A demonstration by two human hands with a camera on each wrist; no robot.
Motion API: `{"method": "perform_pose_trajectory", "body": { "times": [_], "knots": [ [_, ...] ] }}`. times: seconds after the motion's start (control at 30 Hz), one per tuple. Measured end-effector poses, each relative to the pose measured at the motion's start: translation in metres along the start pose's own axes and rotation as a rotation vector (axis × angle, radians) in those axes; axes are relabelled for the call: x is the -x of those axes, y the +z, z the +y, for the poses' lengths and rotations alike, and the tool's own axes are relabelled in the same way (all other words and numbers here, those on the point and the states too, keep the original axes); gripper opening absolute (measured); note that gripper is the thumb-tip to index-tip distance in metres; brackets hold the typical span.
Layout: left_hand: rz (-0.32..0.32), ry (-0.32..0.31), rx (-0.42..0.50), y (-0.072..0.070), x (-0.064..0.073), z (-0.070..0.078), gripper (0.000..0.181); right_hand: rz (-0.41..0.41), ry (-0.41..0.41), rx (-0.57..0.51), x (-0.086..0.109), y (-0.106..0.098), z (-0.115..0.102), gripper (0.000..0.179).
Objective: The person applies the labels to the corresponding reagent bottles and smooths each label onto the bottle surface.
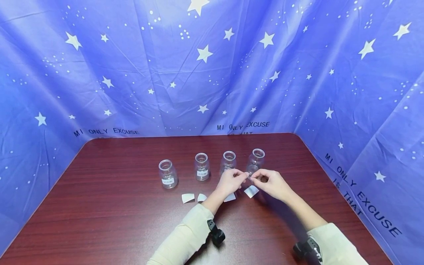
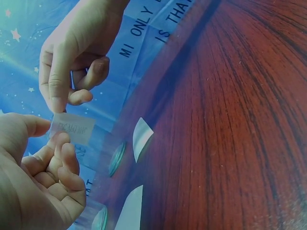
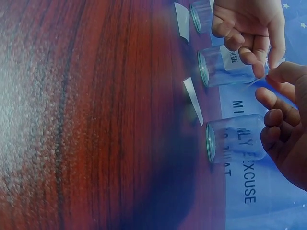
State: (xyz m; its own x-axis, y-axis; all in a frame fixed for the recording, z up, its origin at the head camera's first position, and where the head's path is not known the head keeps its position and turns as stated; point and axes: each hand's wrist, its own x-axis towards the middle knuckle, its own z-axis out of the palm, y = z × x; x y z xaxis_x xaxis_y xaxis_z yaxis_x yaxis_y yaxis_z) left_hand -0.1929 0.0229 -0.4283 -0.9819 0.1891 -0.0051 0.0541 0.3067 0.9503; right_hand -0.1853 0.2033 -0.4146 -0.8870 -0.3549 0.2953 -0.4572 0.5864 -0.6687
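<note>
A small translucent label sticker [image 2: 79, 130] with printed text is stretched between both hands in the left wrist view. My left hand [image 1: 230, 181] pinches one edge of it between thumb and forefinger, other fingers curled in. At the upper corner, the thumb and forefinger of my right hand [image 1: 273, 184] pinch it too. Just behind the fingertips stands the rightmost clear glass jar [image 1: 258, 157], upright, with no label showing on it. The neighbouring jar [image 1: 229, 157] is partly covered by my left hand; the right wrist view shows a printed label [image 3: 230, 58] on it.
Further left stand a labelled jar [image 1: 201, 165] and the leftmost labelled jar [image 1: 168, 173]. In front of the jars lie curled white paper pieces, including a left one [image 1: 188, 198] and a right one [image 1: 251, 191]. A starry blue curtain [image 1: 165, 66] borders the brown table [image 1: 109, 206].
</note>
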Motion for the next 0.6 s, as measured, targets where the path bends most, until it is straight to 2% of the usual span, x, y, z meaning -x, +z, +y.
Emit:
{"method": "perform_pose_trajectory", "body": {
  "times": [0.3, 0.6],
  "knots": [
    [0.013, 0.007, -0.02, 0.0002, -0.0005, 0.0015, 0.02, 0.018, 0.018, 0.039, 0.0007, 0.0034, 0.0001, 0.007],
    [0.024, -0.039, -0.036, -0.0006, -0.0026, -0.0001, 0.018, 0.081, 0.046, 0.074, 0.0026, 0.001, 0.0043, 0.009]
  ]
}}
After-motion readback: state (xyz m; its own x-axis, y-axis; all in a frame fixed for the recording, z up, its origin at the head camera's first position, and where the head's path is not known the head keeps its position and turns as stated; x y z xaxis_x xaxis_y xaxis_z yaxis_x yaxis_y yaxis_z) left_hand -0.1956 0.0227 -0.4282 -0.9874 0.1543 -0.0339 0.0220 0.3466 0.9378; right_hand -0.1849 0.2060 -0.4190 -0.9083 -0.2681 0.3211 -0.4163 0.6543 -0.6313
